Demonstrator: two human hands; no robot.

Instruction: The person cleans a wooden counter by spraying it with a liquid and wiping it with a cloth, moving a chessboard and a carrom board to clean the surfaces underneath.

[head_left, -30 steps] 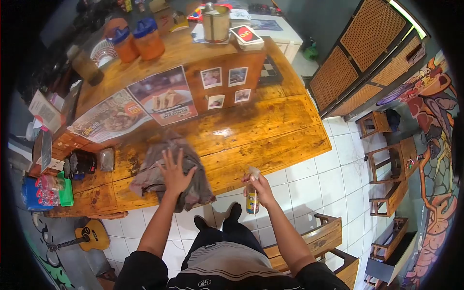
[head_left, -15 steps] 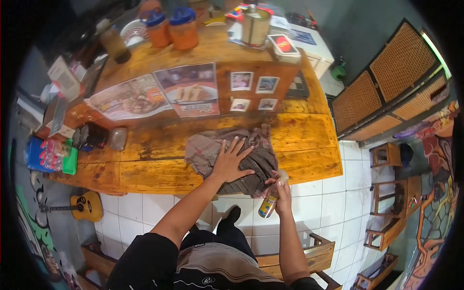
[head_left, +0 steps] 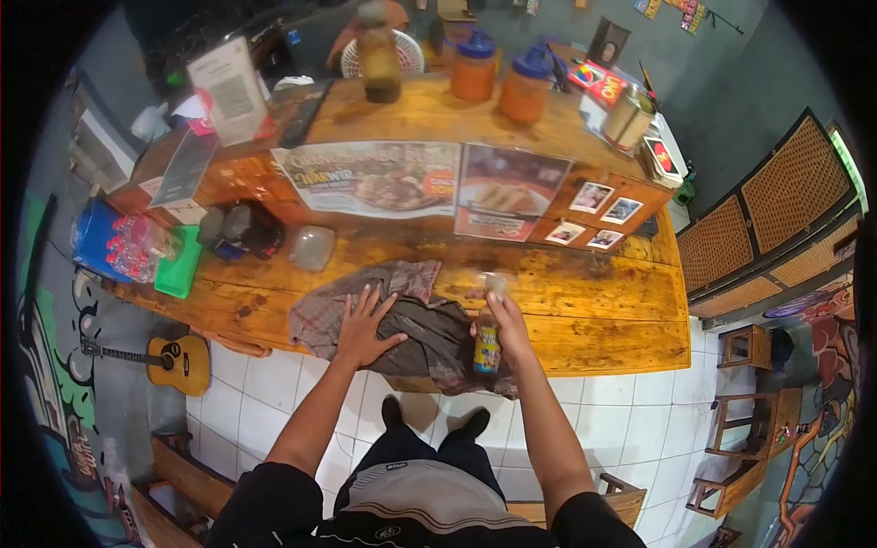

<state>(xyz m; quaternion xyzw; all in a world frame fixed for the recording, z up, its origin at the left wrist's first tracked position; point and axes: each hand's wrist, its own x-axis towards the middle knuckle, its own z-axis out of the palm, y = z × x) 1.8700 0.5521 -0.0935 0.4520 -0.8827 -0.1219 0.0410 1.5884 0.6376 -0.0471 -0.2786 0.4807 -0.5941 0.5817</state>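
My left hand point(head_left: 364, 333) lies flat with spread fingers on a crumpled dark checked cloth point(head_left: 416, 315), near the front edge of the wooden table point(head_left: 603, 315). To its right, my right hand point(head_left: 508, 321) is wrapped round a small spray bottle point(head_left: 487, 347) with a yellow and blue label. The bottle is upright over the cloth's right end, its nozzle towards the back of the table. Part of the cloth hangs over the front edge.
A clear square container point(head_left: 312, 247), dark jars point(head_left: 247, 228) and a green tray point(head_left: 179, 262) stand on the left. Behind rises a shelf with posters point(head_left: 375, 178), orange jars point(head_left: 473, 71) and a can point(head_left: 628, 120). A guitar point(head_left: 179, 363) is below left.
My left hand and the cloth have moved left along the table. My right hand has brought the bottle up from beyond the front edge to over the cloth. The view has shifted.
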